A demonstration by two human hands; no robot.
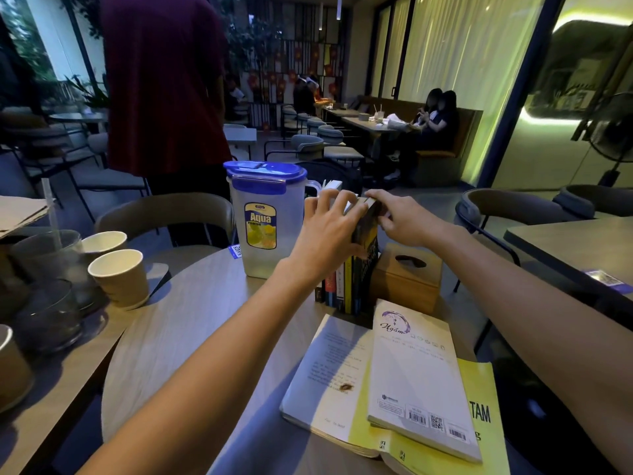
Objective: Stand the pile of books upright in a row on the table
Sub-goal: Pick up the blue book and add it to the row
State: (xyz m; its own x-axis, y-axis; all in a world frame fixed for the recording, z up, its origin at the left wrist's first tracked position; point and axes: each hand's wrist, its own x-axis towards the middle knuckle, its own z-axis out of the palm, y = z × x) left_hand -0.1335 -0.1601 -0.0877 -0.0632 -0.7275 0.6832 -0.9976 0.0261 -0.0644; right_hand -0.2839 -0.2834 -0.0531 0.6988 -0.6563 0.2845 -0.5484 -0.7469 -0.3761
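Several books stand upright in a row (346, 286) on the round wooden table (191, 323), spines toward me, between a water jug and a wooden tissue box. My left hand (325, 231) grips the top of the row from the left. My right hand (400, 217) pinches the top edge of the rightmost dark book (365, 255). Nearer to me lies a flat pile: a white book (414, 371) on top, a yellow book (479, 406) under it and a pale grey-white book (329, 368) at the left.
A clear jug with a blue lid (265, 221) stands left of the row. The wooden tissue box (407, 275) sits to its right. Paper cups (120, 275) and glasses crowd the left table. Chairs ring the table; a person in a dark red shirt stands behind.
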